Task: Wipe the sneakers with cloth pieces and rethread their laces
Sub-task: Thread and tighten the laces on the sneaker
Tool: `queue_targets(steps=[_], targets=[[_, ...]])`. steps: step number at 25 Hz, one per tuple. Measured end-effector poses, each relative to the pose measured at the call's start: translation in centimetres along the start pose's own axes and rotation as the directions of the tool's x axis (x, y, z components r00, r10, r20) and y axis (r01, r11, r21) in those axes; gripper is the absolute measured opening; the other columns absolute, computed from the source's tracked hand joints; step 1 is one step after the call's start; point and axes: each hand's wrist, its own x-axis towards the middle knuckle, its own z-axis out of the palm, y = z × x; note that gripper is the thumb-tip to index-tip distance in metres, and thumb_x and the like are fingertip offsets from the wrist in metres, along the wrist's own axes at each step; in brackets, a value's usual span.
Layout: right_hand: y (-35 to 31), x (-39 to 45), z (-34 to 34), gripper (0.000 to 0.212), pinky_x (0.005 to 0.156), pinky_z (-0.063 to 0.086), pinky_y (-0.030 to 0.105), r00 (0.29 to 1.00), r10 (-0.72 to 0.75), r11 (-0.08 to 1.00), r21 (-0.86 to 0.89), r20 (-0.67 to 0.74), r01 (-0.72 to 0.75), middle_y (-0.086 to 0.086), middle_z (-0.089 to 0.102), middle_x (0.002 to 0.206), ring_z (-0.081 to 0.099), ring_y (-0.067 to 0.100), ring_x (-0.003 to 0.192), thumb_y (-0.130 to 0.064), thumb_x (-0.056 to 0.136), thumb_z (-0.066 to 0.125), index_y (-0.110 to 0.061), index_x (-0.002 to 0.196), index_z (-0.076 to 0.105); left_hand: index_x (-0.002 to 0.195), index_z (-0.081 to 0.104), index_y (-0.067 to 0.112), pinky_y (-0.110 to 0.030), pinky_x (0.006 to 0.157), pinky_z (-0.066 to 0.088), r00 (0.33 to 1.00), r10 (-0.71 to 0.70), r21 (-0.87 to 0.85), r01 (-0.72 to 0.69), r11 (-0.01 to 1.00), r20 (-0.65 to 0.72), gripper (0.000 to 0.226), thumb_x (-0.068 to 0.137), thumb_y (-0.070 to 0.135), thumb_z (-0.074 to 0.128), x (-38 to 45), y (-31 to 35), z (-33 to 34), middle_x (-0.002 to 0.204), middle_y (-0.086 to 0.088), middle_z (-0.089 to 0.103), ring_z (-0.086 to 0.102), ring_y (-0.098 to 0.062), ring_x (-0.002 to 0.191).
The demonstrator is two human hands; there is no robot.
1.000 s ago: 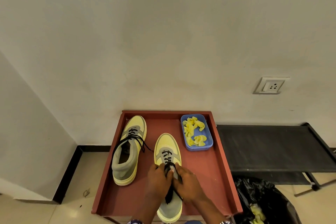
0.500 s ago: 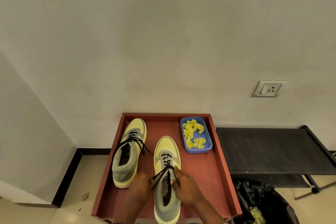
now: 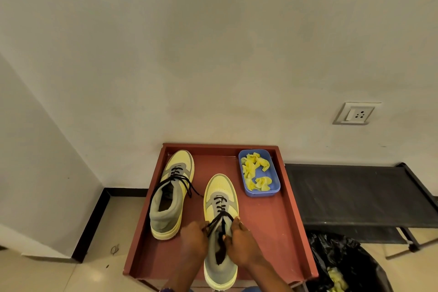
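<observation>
Two yellow and grey sneakers stand toe-away on a red-brown tray table (image 3: 265, 225). The left sneaker (image 3: 170, 194) is laced, its black lace ends hanging loose over its sides. The right sneaker (image 3: 221, 232) sits nearer me, with its black lace (image 3: 219, 217) crossing through the upper eyelets. My left hand (image 3: 193, 240) pinches a lace strand at the left of the sneaker's opening. My right hand (image 3: 239, 243) pinches the lace at the right edge of the opening. A blue tub (image 3: 272, 191) of yellow cloth pieces (image 3: 256, 170) stands at the tray's far right corner.
A low black rack (image 3: 355, 194) adjoins the tray on the right. Below it a black bin bag (image 3: 341, 265) holds used yellow cloth. A wall with a socket (image 3: 355, 113) rises behind; a wall corner and black skirting stand on the left.
My hands moved apart from the middle of the right sneaker's tongue to either side of its opening, drawing the lace strands outward. The view shifted slightly.
</observation>
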Motion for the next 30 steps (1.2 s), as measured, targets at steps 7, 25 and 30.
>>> queue_targets(steps=[7, 25, 30], targets=[[-0.6, 0.3, 0.2, 0.064, 0.096, 0.043, 0.036, 0.996, 0.088, 0.995, -0.049, 0.028, -0.086, 0.024, 0.039, 0.14, 0.048, 0.036, 0.122, -0.017, 0.091, 0.039, 0.007, 0.142, 0.009, 0.054, 0.043, 0.022, -0.022, 0.053, 0.034, 0.992, 0.04, -0.037, -0.036, 0.999, 0.12, 0.034, 0.084, 0.037, 0.048, -0.6, 0.0, 0.0, 0.055, 0.003, 0.047, 0.045, -0.008, 0.052], [-2.8, 1.0, 0.0, 0.06, 0.094, 0.044, 0.037, 0.988, 0.152, 0.985, -0.085, -0.017, -0.153, 0.022, 0.051, 0.13, 0.053, 0.034, 0.118, -0.01, 0.091, 0.041, 0.004, 0.143, 0.014, 0.099, 0.061, -0.001, -0.029, 0.071, 0.04, 0.994, -0.097, 0.095, 0.093, 0.991, 0.042, 0.029, 0.095, 0.021, 0.043, 0.0, -1.7, 1.0, 0.102, -0.013, 0.066, 0.062, -0.028, 0.098], [-4.0, 3.0, -0.3, 0.055, 0.093, 0.045, 0.036, 0.987, 0.157, 0.986, -0.057, -0.031, -0.158, 0.022, 0.051, 0.13, 0.052, 0.035, 0.118, -0.011, 0.089, 0.043, 0.002, 0.14, 0.024, 0.1, 0.061, 0.0, -0.028, 0.073, 0.039, 0.989, -0.147, 0.024, 0.146, 0.989, 0.011, 0.025, 0.095, 0.016, 0.043, 2.0, -1.9, 0.1, 0.105, -0.017, 0.066, 0.06, -0.03, 0.101]])
